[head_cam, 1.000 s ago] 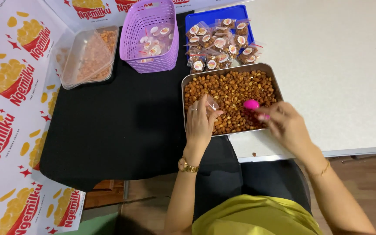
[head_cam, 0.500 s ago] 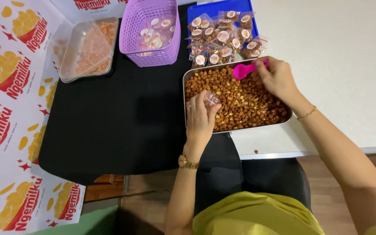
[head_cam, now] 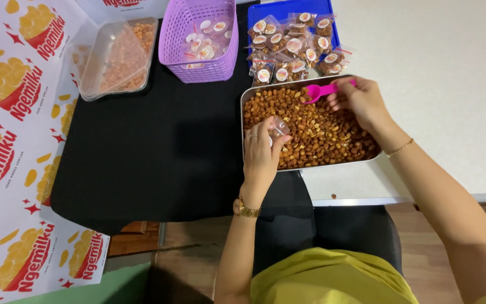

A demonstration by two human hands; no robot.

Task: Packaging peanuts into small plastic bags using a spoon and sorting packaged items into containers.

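My left hand (head_cam: 261,155) pinches a small clear bag (head_cam: 279,128) over the nut tray's (head_cam: 310,166) near-left edge. My right hand (head_cam: 361,101) grips a pink scoop (head_cam: 320,91) above the nuts (head_cam: 322,132) at the tray's far side.

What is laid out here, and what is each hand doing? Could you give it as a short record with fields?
Left hand: holds a small clear bag over the metal tray
Right hand: grips a pink scoop
Tray contents: brown roasted snack pieces
Behind tray: blue tray of filled packets
Centre: purple basket of labelled bags
Left: clear lidded box of orange snacks
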